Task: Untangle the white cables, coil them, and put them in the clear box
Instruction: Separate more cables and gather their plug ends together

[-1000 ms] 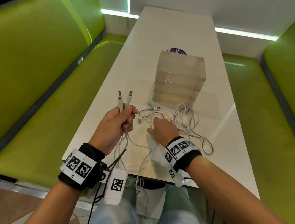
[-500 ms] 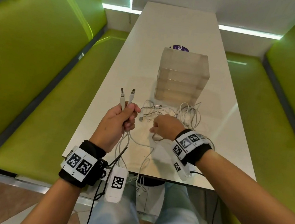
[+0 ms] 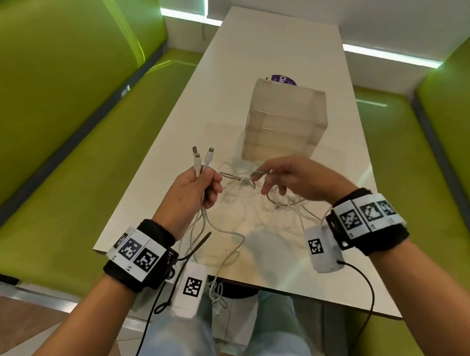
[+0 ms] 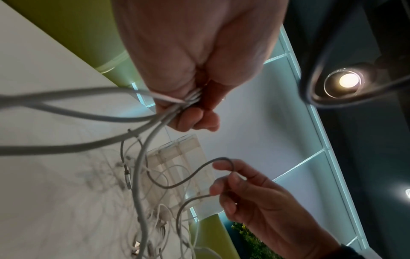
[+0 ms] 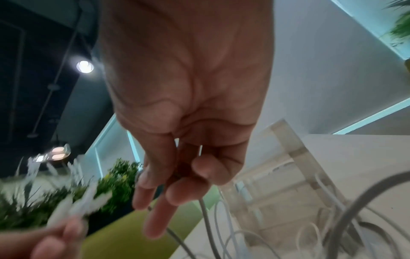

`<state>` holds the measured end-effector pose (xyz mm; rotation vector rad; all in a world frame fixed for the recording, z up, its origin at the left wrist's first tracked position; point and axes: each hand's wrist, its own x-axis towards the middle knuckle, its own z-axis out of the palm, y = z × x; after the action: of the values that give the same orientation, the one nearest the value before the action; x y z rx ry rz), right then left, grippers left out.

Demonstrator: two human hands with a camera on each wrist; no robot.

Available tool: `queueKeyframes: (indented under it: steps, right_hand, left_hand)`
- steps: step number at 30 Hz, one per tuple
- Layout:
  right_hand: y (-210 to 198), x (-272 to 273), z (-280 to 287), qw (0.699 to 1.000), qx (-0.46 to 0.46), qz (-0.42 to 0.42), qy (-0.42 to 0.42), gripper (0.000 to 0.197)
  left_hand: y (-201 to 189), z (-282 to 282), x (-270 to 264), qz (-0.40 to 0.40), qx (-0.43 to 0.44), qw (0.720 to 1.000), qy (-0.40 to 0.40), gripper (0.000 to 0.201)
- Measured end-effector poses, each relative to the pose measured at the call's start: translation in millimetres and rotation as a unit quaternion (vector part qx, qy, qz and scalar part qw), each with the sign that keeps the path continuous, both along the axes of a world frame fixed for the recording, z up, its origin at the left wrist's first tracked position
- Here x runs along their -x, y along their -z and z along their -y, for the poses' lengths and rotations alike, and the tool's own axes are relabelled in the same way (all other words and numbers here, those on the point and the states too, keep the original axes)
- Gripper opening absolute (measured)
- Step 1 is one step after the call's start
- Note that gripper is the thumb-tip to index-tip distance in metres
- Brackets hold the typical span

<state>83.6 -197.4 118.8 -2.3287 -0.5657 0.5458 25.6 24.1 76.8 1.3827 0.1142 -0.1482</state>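
My left hand (image 3: 204, 187) is raised over the near left of the white table and grips several white cable ends. Their plugs (image 3: 201, 156) stick up above the fist, and in the left wrist view the cables (image 4: 142, 121) fan out below it. My right hand (image 3: 268, 182) hovers in front of the clear box (image 3: 286, 125) and pinches a lifted loop of cable (image 4: 218, 160) between thumb and fingertips. The rest of the white tangle (image 3: 280, 210) lies on the table under that hand. Some strands hang over the near table edge (image 3: 215, 291).
A purple round sticker (image 3: 281, 79) lies behind the box. Green bench seats (image 3: 53, 155) run along both sides of the table (image 3: 274, 40), and a wall closes its far end. Black sensor leads hang from both wrists.
My right hand rose off the pile on the table and moved right, lifting a cable loop. The left hand kept its grip on the plug ends, almost still.
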Motion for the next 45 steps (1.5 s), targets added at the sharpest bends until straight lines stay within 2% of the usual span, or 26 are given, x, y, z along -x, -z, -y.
queueKeyframes:
  steps: [3, 7, 9, 11, 13, 16, 18, 20, 23, 25, 26, 28, 30, 32, 34, 36, 38, 41, 43, 45]
  right_hand:
    - [-15.2, 4.1, 8.9, 0.996, -0.081, -0.026, -0.003, 0.022]
    - [-16.6, 12.9, 11.0, 0.984, -0.169, -0.058, -0.007, 0.021]
    - [-11.1, 12.2, 12.3, 0.992, -0.119, -0.044, -0.004, 0.019]
    - [-2.8, 8.5, 14.7, 1.0, -0.011, 0.006, 0.017, 0.017]
    - [7.2, 3.6, 16.7, 0.994, 0.027, 0.054, 0.093, 0.017]
    - [19.7, -0.4, 17.0, 0.965, -0.044, 0.101, 0.239, 0.017]
    - [22.8, 1.4, 18.0, 0.948, -0.054, 0.097, 0.297, 0.022]
    - [23.3, 8.9, 17.6, 0.965, -0.001, 0.028, 0.261, 0.032]
    - [29.3, 26.2, 14.5, 0.986, 0.067, -0.096, 0.122, 0.036]
    - [42.2, 37.4, 7.8, 0.973, 0.095, -0.209, 0.004, 0.028]
    - [51.6, 41.2, 4.6, 0.964, 0.109, -0.238, -0.042, 0.027]
    - [69.4, 45.9, -4.4, 0.966, 0.115, -0.221, -0.074, 0.039]
    - [75.7, 47.0, -16.4, 0.978, 0.103, -0.172, -0.054, 0.045]
    - [72.1, 45.7, -25.9, 0.973, 0.141, -0.174, -0.058, 0.031]
    - [58.5, 46.3, -31.5, 0.934, 0.249, -0.227, -0.119, 0.03]
    - [44.5, 46.2, -35.7, 0.905, 0.286, -0.264, -0.17, 0.034]
    - [35.0, 42.5, -40.7, 0.927, 0.207, -0.266, -0.163, 0.031]
    - [26.9, 33.4, -53.6, 0.977, 0.091, -0.166, -0.095, 0.02]
    - [31.1, 25.0, -64.7, 0.99, 0.079, -0.091, -0.07, 0.018]
    - [41.2, 17.5, -77.0, 0.991, 0.096, -0.056, -0.073, 0.023]
  left_hand:
    - [-0.5, 10.1, -3.9, -0.027, 0.024, 0.999, -0.004, 0.031]
    - [-2.2, 25.9, -9.2, -0.064, 0.067, 0.995, 0.03, 0.031]
    - [-2.9, 28.0, -11.2, -0.06, 0.059, 0.996, 0.026, 0.029]
    - [-2.6, 22.2, -13.1, -0.048, 0.045, 0.998, 0.002, 0.029]
    - [-1.1, 11.6, -14.8, -0.04, 0.038, 0.998, -0.014, 0.03]
    - [0.6, -2.3, -13.1, -0.04, 0.024, 0.999, -0.02, 0.03]
    - [1.6, -7.6, -10.0, -0.04, 0.021, 0.999, -0.02, 0.031]
    - [2.5, -11.0, -6.9, -0.038, 0.02, 0.999, -0.02, 0.03]
    - [3.0, -13.2, -3.4, -0.037, 0.014, 0.999, -0.019, 0.03]
    - [3.5, -13.7, -2.1, -0.035, 0.014, 0.999, -0.018, 0.03]
    - [3.7, -13.6, -1.4, -0.035, 0.016, 0.999, -0.016, 0.03]
    - [3.8, -12.7, -0.2, -0.035, 0.018, 0.999, -0.014, 0.03]
    - [3.1, -13.1, 1.6, -0.036, 0.019, 0.999, -0.016, 0.031]
    - [2.3, -16.2, 3.7, -0.034, 0.017, 0.999, -0.018, 0.031]
    - [1.4, -21.0, 5.6, -0.032, 0.016, 0.999, -0.023, 0.03]
    - [1.0, -26.9, 7.8, -0.031, 0.017, 0.999, -0.03, 0.03]
    - [1.4, -31.4, 10.4, -0.032, 0.016, 0.999, -0.034, 0.031]
    - [2.9, -33.6, 14.3, -0.035, 0.01, 0.999, -0.034, 0.031]
    - [3.2, -33.0, 16.4, -0.038, 0.01, 0.999, -0.033, 0.032]
    - [2.8, -32.9, 18.1, -0.038, 0.013, 0.999, -0.033, 0.033]
